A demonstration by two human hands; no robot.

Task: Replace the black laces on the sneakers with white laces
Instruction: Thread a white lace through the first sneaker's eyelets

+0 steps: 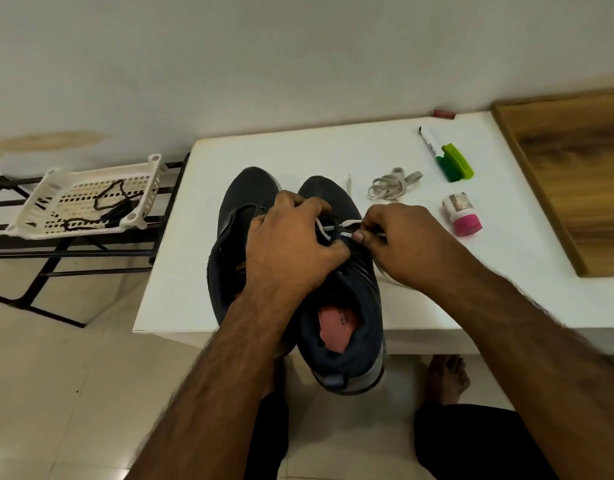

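Observation:
Two dark sneakers stand side by side on the white table (333,147), toes away from me. The right sneaker (350,317) overhangs the near edge and shows a pink insole. A white lace (328,227) crosses its upper eyelets. My left hand (291,244) grips the front of that shoe, fingers curled over the lacing. My right hand (399,240) pinches the white lace end at the shoe's right side. The left sneaker (236,216) lies partly under my left hand. A second white lace (393,183) lies bundled beyond the shoes. Black laces (101,206) sit in a white basket (49,188).
The basket rests on a black metal rack (73,258) left of the table. On the table's right part lie a marker (430,140), a green object (456,162) and a small pink-capped bottle (463,214). A wooden board (575,174) borders the right side. My bare feet show below.

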